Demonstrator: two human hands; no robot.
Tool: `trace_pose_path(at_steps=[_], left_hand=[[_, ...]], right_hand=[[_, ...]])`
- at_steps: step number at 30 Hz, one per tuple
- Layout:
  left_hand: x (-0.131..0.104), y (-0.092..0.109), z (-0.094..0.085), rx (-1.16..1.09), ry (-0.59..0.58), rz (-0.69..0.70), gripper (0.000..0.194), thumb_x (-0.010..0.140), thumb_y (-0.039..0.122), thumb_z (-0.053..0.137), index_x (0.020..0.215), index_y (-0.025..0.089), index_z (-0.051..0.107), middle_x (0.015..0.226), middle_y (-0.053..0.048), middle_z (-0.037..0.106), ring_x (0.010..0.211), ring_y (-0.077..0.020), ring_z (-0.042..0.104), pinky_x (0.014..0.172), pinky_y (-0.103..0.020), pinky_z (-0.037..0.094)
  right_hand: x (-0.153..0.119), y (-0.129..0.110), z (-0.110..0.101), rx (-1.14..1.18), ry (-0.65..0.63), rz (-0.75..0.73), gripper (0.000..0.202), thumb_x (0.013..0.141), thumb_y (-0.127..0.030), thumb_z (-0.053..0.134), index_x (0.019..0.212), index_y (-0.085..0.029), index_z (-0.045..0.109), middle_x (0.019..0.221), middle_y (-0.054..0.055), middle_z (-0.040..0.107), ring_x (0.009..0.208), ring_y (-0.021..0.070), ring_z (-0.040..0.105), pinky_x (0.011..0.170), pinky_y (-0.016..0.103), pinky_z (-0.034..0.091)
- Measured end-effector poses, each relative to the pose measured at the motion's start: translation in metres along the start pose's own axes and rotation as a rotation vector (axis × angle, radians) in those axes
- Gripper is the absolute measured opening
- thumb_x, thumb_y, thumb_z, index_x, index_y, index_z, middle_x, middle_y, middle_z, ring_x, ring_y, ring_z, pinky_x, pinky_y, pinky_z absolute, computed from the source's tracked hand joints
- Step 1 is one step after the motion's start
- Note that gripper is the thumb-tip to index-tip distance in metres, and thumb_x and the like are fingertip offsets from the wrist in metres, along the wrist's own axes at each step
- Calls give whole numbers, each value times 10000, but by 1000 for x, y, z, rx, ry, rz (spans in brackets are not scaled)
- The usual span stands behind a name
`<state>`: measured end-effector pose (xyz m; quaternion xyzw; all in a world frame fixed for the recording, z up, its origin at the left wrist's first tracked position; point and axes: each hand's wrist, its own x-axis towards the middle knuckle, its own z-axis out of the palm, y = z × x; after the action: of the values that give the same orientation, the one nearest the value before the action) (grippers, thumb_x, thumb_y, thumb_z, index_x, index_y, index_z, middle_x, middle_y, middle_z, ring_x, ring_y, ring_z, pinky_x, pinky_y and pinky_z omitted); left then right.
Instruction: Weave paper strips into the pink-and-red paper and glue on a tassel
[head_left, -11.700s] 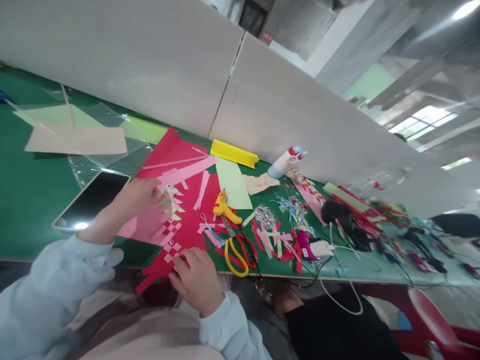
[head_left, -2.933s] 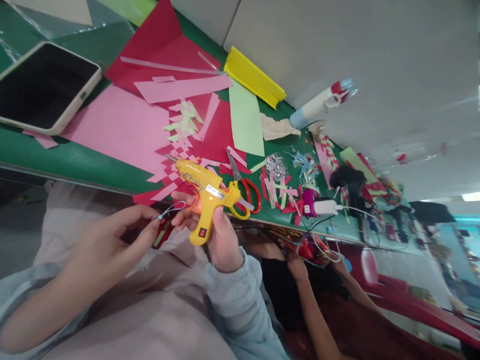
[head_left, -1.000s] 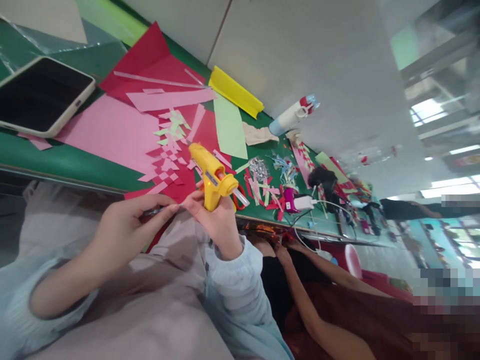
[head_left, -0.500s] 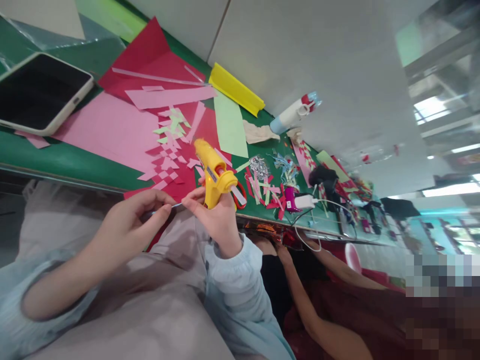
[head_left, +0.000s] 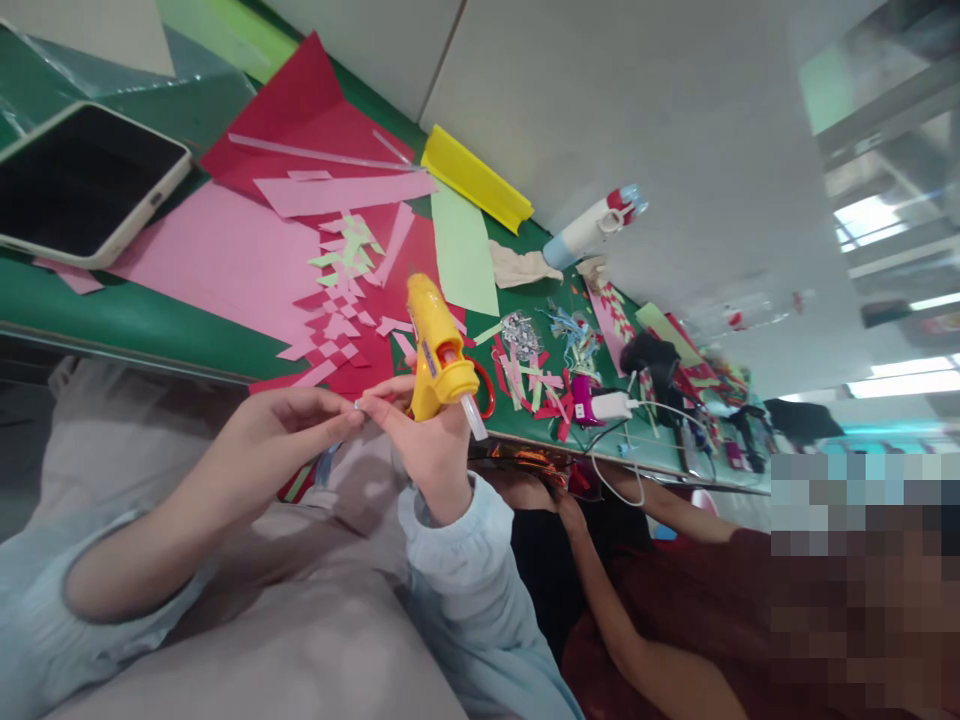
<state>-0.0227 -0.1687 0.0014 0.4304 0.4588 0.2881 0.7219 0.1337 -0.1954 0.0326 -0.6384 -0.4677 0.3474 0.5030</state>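
A yellow glue gun (head_left: 438, 345) with a clear glue stick jutting from its rear is held in my right hand (head_left: 431, 440), its front end over the papers. Thumb and index finger of that hand also meet my left fingertips. My left hand (head_left: 277, 440) is pinched at a tiny pale piece, too small to name, between the two hands. Behind them, cut pink and light green paper pieces (head_left: 341, 325) lie on red paper (head_left: 405, 225). Beside the glue gun, red scissor handles (head_left: 486, 388) show partly.
A phone (head_left: 82, 185) lies at the left on the green table (head_left: 135, 325). Farther back are a yellow folded strip (head_left: 476, 180) and a white bottle (head_left: 592, 228). Paper strips (head_left: 532, 380) and a purple device with a white plug (head_left: 592, 402) lie rightward. Another person's arms (head_left: 622, 620) are at right.
The glue gun has turned, its glue stick now pointing more downward. My hands have closed together at the fingertips, and a striped red-green item shows beneath them.
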Motion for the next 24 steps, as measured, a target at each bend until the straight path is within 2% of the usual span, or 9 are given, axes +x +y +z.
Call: trace_pose_path(at_steps=[6, 10, 13, 16, 18, 20, 24], left_hand=[[-3, 4, 6, -136, 10, -29, 343, 635, 500, 847, 736, 191, 736, 718, -7, 756, 647, -95, 643, 599, -181, 473], [-4, 6, 8, -201, 20, -30, 358, 615, 509, 860, 728, 192, 738, 698, -1, 753, 619, -83, 640, 566, -158, 471], [-4, 7, 8, -223, 57, -42, 368, 605, 514, 865, 750, 199, 742, 710, -5, 761, 621, -95, 652, 575, -171, 493], [-3, 8, 8, -233, 66, -61, 365, 595, 513, 869, 732, 201, 738, 687, -7, 757, 595, -106, 652, 562, -189, 500], [-2, 8, 7, -217, 56, -48, 356, 594, 512, 869, 709, 200, 739, 675, -11, 755, 599, -109, 656, 569, -190, 502], [-2, 6, 6, -182, 38, -25, 344, 604, 508, 863, 688, 197, 743, 664, -18, 751, 604, -105, 652, 570, -184, 495], [-1, 4, 1, -133, 0, -45, 337, 595, 506, 864, 679, 200, 751, 644, -20, 735, 578, -103, 625, 547, -193, 481]], right_hand=[[-2, -1, 0, 110, -23, 47, 186, 724, -327, 803, 784, -212, 670, 766, -7, 720, 566, 134, 658, 617, 293, 592], [-4, 0, -2, 59, -46, 6, 192, 758, -388, 787, 806, -216, 714, 842, 13, 725, 634, 152, 686, 663, 311, 607], [-6, 0, -5, -45, -46, -83, 198, 826, -420, 722, 849, -226, 756, 971, 46, 734, 846, 199, 711, 819, 364, 609], [-7, 0, -6, -117, -26, -169, 173, 863, -378, 681, 871, -234, 777, 977, 62, 738, 1021, 229, 675, 978, 409, 551], [-7, 0, -5, -62, -37, -134, 148, 832, -355, 714, 861, -222, 772, 937, 59, 741, 926, 214, 692, 924, 390, 574], [-6, 1, -5, 30, -61, -52, 141, 778, -339, 767, 826, -208, 750, 874, 40, 743, 763, 179, 690, 796, 345, 604], [-1, 1, -8, 79, -150, 40, 177, 725, -322, 819, 818, -210, 720, 822, -2, 753, 514, 92, 544, 570, 259, 549]])
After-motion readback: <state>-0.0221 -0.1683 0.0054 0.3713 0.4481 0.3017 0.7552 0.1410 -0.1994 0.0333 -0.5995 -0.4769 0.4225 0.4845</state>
